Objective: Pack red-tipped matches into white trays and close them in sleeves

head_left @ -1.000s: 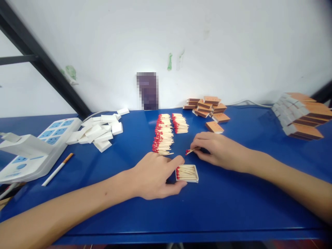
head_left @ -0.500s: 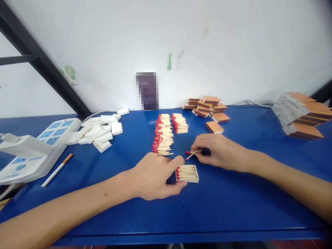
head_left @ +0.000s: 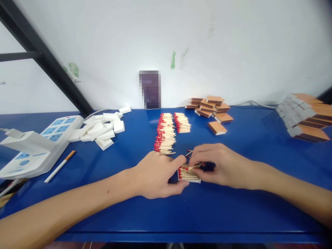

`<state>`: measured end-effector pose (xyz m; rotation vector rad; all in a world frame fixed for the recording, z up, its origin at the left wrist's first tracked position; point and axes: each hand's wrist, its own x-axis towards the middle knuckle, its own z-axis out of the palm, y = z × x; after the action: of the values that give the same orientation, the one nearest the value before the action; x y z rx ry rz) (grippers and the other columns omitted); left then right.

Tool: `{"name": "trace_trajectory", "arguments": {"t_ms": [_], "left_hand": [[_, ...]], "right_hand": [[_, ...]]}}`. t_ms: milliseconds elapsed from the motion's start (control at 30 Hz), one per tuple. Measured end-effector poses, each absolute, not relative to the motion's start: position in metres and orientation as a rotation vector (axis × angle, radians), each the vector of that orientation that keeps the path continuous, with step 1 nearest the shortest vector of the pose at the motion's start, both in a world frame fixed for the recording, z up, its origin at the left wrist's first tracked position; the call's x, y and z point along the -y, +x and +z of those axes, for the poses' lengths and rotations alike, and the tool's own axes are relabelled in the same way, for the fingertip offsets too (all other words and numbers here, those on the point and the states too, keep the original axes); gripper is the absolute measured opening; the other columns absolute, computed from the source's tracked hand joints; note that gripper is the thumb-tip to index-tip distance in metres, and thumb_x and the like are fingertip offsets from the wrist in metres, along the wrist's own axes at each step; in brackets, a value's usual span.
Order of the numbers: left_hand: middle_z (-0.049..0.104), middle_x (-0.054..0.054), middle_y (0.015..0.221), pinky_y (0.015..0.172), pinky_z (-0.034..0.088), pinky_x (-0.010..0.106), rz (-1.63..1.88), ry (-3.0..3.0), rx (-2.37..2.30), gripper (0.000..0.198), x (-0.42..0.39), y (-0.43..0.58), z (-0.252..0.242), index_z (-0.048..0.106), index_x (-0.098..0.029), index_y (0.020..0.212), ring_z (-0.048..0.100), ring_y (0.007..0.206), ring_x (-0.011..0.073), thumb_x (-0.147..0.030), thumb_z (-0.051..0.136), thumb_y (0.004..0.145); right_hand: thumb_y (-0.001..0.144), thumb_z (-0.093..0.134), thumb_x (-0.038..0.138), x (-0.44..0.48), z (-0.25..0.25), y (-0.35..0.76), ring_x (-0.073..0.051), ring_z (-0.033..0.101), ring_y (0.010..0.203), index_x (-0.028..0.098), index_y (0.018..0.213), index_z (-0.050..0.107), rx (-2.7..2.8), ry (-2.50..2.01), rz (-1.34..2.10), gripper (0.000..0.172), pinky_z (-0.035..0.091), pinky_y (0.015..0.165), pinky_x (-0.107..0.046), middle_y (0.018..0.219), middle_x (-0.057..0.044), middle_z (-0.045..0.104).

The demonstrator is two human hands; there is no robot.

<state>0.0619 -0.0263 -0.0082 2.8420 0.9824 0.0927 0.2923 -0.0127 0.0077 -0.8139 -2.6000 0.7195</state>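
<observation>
A white matchbox tray point(head_left: 190, 175) holding red-tipped matches rests on the blue table. Around its left end my left hand point(head_left: 161, 175) is closed, thumb at the near side and index finger at the far side. My right hand point(head_left: 220, 166) pinches matches point(head_left: 193, 167) over the tray's right part, its fingertips partly covering it. Just beyond the tray, a few loose matches point(head_left: 188, 153) lie by my right fingers. Behind my left hand stretches a long pile of matches point(head_left: 166, 134), with a smaller pile point(head_left: 182, 122) to its right.
White empty trays point(head_left: 100, 128) are heaped at the left, near a cigarette point(head_left: 60, 166) and a white power strip point(head_left: 55, 141). Orange matchbox covers point(head_left: 214, 105) lie at the back, more are stacked point(head_left: 306, 117) at the far right. A blurred dark object point(head_left: 150, 90) leans against the wall.
My right hand has moved toward me and left, bringing matches from beyond the tray to over it. My left hand stays at the tray. The view has shifted slightly.
</observation>
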Motion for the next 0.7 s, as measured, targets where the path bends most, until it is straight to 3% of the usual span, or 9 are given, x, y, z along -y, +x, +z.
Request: {"name": "trace_trajectory", "arguments": {"t_ms": [433,600,700], "left_hand": [[0.066,-0.001,0.071,0.048,0.036,0.030,0.091,2.867,-0.991,0.034,0.026,0.062,-0.009,0.046,-0.021,0.103,0.064,0.060,0.0213,-0.054,0.044,0.093],[0.067,-0.002,0.072,0.050,0.037,0.030,0.078,2.874,-0.988,0.035,0.026,0.062,-0.009,0.046,-0.022,0.108,0.064,0.062,0.0217,-0.053,0.046,0.092],[0.067,-0.002,0.072,0.051,0.037,0.030,0.076,2.876,-0.995,0.036,0.026,0.062,-0.010,0.046,-0.022,0.110,0.064,0.062,0.0220,-0.054,0.046,0.092]], "right_hand": [[0.095,0.057,0.028,0.017,0.005,0.293,-0.012,0.060,0.069,0.018,0.097,0.071,2.535,-0.748,0.513,0.017,0.045,0.061,-0.023,0.083,-0.004,0.067],[0.090,0.058,0.029,0.004,0.011,0.301,-0.011,0.052,0.059,0.018,0.079,0.065,2.571,-1.020,0.341,0.017,0.036,0.054,-0.025,0.070,-0.001,0.061],[0.087,0.060,0.033,-0.002,0.012,0.306,-0.013,0.052,0.062,0.019,0.078,0.062,2.627,-1.116,0.340,0.018,0.035,0.056,-0.025,0.072,0.000,0.061]]}}
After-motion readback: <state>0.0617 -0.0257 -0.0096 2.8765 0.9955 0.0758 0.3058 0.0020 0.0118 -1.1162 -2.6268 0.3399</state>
